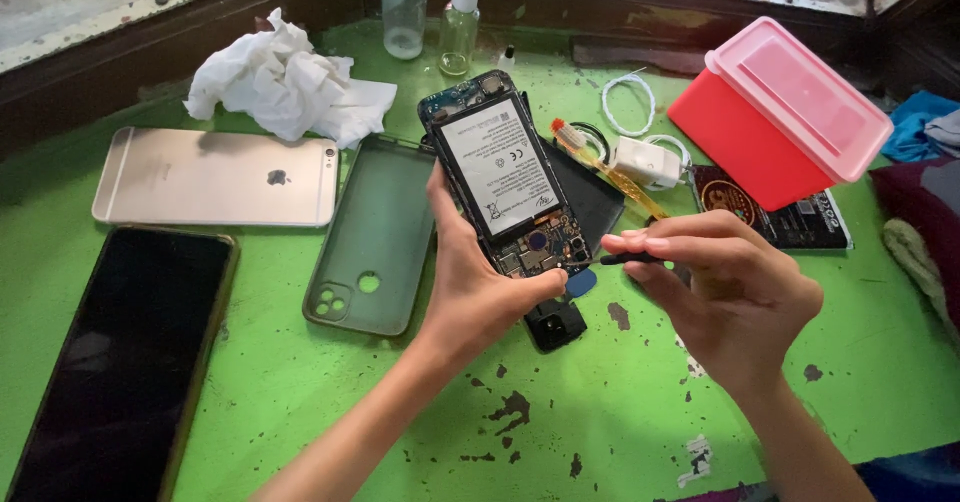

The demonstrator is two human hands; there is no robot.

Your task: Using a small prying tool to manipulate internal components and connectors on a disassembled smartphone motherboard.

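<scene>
My left hand (480, 282) grips an opened phone (500, 177) by its lower edge, back cover off, so its battery and circuit board face up. My right hand (725, 282) pinches a thin black tool (615, 259) whose tip touches the lower part of the board. A blue pick (580, 283) and a small black part (555, 324) lie just beneath the phone. The phone's dark back cover (590, 197) rests on the green table (600, 412) behind it.
A dark green phone case (375, 232) lies left of my hand. Further left are a gold phone (215, 177) face down and a large black phone (120, 362). Crumpled tissue (285, 82), two bottles (440, 17), a white charger (645, 160) and a red lidded box (780, 112) stand behind.
</scene>
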